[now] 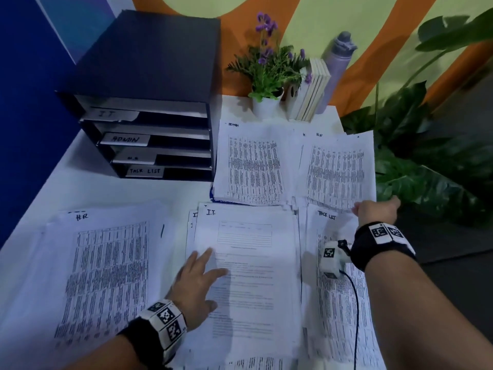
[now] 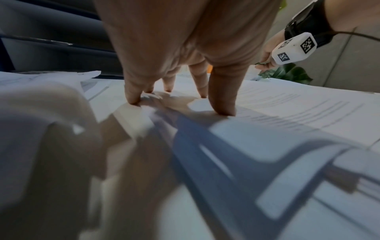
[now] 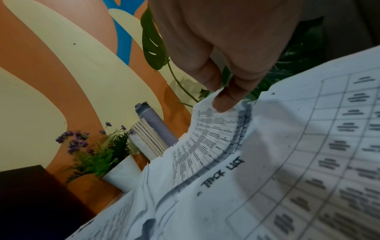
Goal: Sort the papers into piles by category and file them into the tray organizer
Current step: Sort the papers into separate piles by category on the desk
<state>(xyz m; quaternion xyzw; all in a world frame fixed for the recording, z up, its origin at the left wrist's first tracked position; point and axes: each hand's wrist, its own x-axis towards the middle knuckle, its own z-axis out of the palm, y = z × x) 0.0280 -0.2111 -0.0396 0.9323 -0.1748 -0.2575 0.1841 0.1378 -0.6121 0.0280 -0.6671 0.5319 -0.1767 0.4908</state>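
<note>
The left hand (image 1: 193, 285) lay flat, fingers spread, pressing the I.T. pile (image 1: 248, 276) near the table's front. The right hand (image 1: 374, 212) pinched the near corner of the far-right HR sheet (image 1: 337, 172), above the task-list pile (image 1: 338, 303). The tray organizer (image 1: 149, 102) stood far left.

Potted purple flowers (image 1: 266, 62), upright books (image 1: 310, 92), grey bottle (image 1: 337, 65), leafy plant (image 1: 432, 156).

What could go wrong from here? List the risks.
1. The right hand pinches only a corner of the far HR pile; it may lift one sheet, or crease it.
2. That pile overhangs the table edge by the plant; sheets could slide off.
3. The piles overlap: the HR pile's lower edge lies over the task list pile, so pulling may drag and mix categories.
</note>
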